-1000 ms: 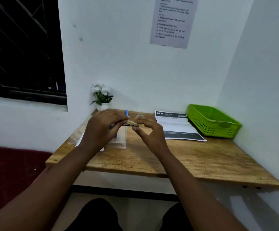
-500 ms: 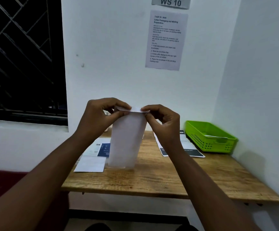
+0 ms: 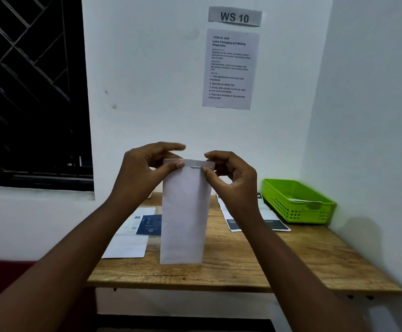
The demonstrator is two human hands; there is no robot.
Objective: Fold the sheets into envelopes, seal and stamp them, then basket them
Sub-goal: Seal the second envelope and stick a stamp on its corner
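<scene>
Nearest the camera, two bare forearms reach forward and up from the lower corners of the head view. Between them a long white envelope hangs upright in the air, above the front half of the desk and touching nothing but fingers. It is plain and unmarked on the side that shows, narrow, with its short edges at top and bottom; the bottom edge hangs free. At the top a narrow flap is folded over toward the camera, and a thin dark line shows under the flap's edge near the middle.

The left hand pinches the envelope's top left corner, thumb flat on the flap, with the other fingers curled behind it and the forefinger stretched out above the top edge. The right hand pinches the top right corner, thumb tip on the flap's edge and fingers curled behind. The whole body of the envelope hangs below both grips.

Farther off, white sheets and a dark blue printed one lie by the desk's left edge. A printed sheet with a black band lies toward the back right. A green basket sits in the desk's back right corner against the wall, with a pale paper edge showing inside.
</scene>
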